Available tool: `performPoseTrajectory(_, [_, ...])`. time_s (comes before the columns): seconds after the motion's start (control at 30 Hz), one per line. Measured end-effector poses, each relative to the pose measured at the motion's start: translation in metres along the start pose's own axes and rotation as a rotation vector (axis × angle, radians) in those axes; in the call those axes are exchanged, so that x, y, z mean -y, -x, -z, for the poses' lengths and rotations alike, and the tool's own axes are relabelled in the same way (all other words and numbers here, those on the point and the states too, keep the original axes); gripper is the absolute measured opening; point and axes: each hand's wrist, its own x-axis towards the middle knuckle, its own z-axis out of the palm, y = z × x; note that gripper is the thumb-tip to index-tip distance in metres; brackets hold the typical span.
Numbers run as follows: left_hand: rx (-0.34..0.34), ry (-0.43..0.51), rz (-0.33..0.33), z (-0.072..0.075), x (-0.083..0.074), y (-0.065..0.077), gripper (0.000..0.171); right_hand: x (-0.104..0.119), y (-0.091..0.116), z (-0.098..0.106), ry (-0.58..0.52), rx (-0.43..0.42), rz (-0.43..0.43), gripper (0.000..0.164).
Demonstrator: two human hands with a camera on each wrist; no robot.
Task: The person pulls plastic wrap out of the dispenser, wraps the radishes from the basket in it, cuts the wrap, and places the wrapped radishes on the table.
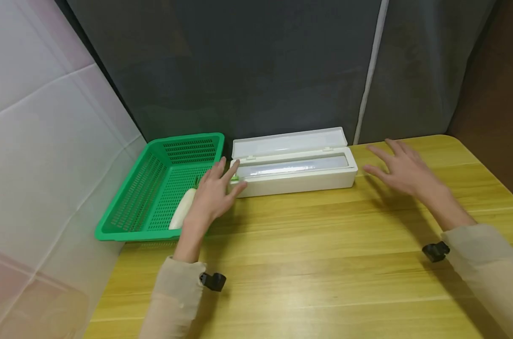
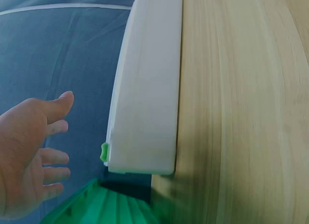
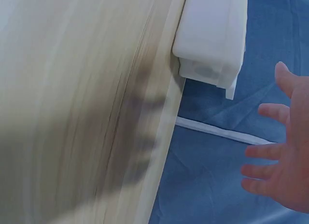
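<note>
At the back of the table is a long white box (image 1: 299,182), its lid (image 1: 290,143) tilted up and back. Inside it lies a shiny roll of clear film (image 1: 299,165), and a small green slider (image 2: 104,152) sits at its left end. My left hand (image 1: 212,195), fingers spread, is by that left end and overlaps the green basket's edge in the head view. Off the box's right end, my right hand (image 1: 402,169) hovers with fingers apart and holds nothing. A white radish (image 1: 182,209) with a green top lies in the basket, partly hidden behind my left hand.
The green plastic basket (image 1: 127,188) stands left of the box, near a pale wall sheet (image 1: 61,155). A dark cloth (image 1: 260,70) hangs behind the wooden table (image 1: 303,263). On the right rises a brown panel (image 1: 498,103).
</note>
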Motion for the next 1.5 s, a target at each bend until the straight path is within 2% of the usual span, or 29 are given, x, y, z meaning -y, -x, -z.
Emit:
performPoseTrajectory(0.13, [-0.012, 0.019, -0.046, -0.003, -0.004, -0.003, 0.065, 0.006, -0.004, -0.005, 0.013, -0.012, 0.022, 0.075])
performPoseTrajectory(0.37, [-0.102, 0.059, -0.113, -0.012, -0.010, -0.009, 0.056, 0.017, -0.008, -0.013, -0.016, -0.023, 0.044, 0.075])
performPoseTrajectory(0.6, [-0.147, 0.080, -0.136, -0.019, -0.013, -0.014, 0.050, 0.021, -0.016, -0.022, -0.075, -0.126, 0.115, 0.065])
performPoseTrajectory(0.73, [-0.195, 0.085, -0.148, -0.025, -0.012, -0.018, 0.046, 0.021, -0.020, -0.030, -0.117, -0.161, 0.135, 0.059])
performPoseTrajectory(0.93, [-0.251, 0.100, -0.148, -0.033, -0.010, -0.019, 0.039, 0.024, -0.023, -0.037, -0.139, -0.186, 0.149, 0.050])
performPoseTrajectory(1.1, [-0.303, 0.101, -0.154, -0.040, -0.009, -0.021, 0.033, 0.027, -0.025, -0.041, -0.168, -0.255, 0.176, 0.040])
performPoseTrajectory(1.3, [-0.381, 0.124, -0.129, -0.046, -0.007, -0.026, 0.025, 0.027, -0.031, -0.048, -0.246, -0.310, 0.233, 0.028])
performPoseTrajectory(1.5, [-0.401, 0.148, -0.105, -0.052, -0.005, -0.029, 0.022, 0.027, -0.034, -0.053, -0.318, -0.347, 0.242, 0.021])
